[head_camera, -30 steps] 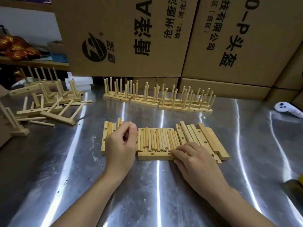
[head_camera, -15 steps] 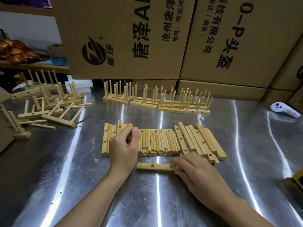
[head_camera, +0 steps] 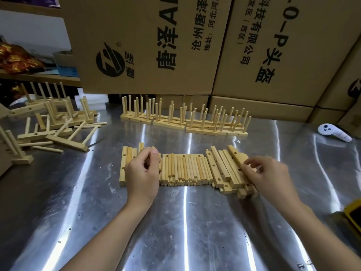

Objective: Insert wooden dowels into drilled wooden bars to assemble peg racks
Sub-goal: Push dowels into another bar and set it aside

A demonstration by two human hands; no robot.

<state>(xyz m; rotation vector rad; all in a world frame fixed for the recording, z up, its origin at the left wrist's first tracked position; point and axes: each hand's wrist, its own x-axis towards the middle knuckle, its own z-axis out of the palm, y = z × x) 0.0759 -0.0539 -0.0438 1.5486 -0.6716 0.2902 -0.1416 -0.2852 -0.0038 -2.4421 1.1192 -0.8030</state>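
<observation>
Head camera looks down on a steel table (head_camera: 175, 227). Loose dowels (head_camera: 185, 169) lie side by side in a flat bed near its middle. A short row of drilled bars (head_camera: 127, 165) lies flat against the bed's left side. A slanted stack of drilled bars (head_camera: 220, 167) lies against its right side, some bars piled on others.

The left hand (head_camera: 143, 174) sits over the seam between the row and the dowels, with its back to the camera. Its fingers curl inward and the thumb tip meets the forefinger tip. Whether they pinch a dowel I cannot tell, because the hand itself hides the gap. It also covers the nearest bars and the bed's left edge.

The right hand (head_camera: 268, 173) lies over the stack's right end, fingers bent and slightly spread, with the fingertips (head_camera: 246, 163) touching the top bar. Most of the thumb is out of sight, so I cannot tell whether it closes round a bar. The stack's far end is hidden beneath the palm.

Behind the dowels, finished racks (head_camera: 183, 122) stand pegs-up in an overlapping row, too crowded to count. At the left, tipped racks (head_camera: 58, 122) lie jumbled among stray pegs.

Cardboard boxes (head_camera: 146, 45) wall off the back, and their print is cropped at the top. A white object (head_camera: 332, 132) rests at the right. A yellow object (head_camera: 354, 214) is cut off by the right edge and cannot be made out.
</observation>
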